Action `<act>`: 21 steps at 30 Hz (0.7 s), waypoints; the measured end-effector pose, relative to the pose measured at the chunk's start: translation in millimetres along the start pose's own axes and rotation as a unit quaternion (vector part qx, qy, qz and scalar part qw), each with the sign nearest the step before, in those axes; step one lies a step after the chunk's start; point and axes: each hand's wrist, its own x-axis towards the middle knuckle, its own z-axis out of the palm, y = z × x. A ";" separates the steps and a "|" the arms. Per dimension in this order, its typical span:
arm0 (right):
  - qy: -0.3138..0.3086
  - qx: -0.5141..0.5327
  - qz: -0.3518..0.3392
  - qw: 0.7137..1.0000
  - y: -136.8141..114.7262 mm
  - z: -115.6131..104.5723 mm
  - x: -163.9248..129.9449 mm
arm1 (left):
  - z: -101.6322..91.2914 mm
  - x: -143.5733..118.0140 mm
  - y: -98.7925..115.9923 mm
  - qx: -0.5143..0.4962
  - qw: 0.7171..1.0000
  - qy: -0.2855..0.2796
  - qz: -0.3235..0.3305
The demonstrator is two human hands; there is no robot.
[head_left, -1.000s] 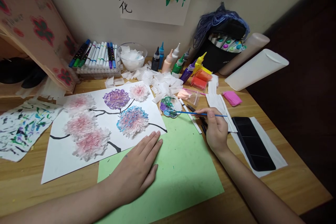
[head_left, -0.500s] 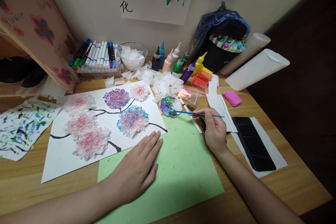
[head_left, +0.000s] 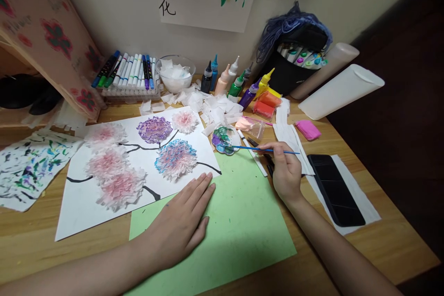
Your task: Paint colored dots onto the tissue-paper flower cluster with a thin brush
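Right hand (head_left: pixel 285 173) pinches thin blue brush (head_left: pixel 263 150), tip in paint palette (head_left: pixel 222 140) at 12 o'clock of green sheet (head_left: pixel 222 222). Left hand (head_left: pixel 180 222) lies flat and open, pinning that sheet. Risk: a loaded tip could drip on the green sheet or the flower picture (head_left: pixel 138 162) at 10 o'clock.

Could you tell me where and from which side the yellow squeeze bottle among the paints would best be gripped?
Grip the yellow squeeze bottle around its body just below the nozzle, probably coming from above and the near right. It leans with its pointed tip up, the purple bottle crowds its left and the black marker bag stands behind, so its near right flank is the most exposed.
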 end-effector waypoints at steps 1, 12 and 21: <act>-0.002 0.000 0.002 1.000 0.3 0.0 -0.1 | 0.4 -0.2 -0.1 -0.003 1.000 0.002 -0.001; -0.019 0.012 -0.004 1.000 2.7 1.2 -1.4 | -1.5 -0.4 1.2 0.006 1.000 -0.008 0.000; -0.020 0.012 -0.018 1.000 1.8 -1.1 -1.6 | 0.2 -0.6 0.1 -0.006 1.000 -0.003 -0.002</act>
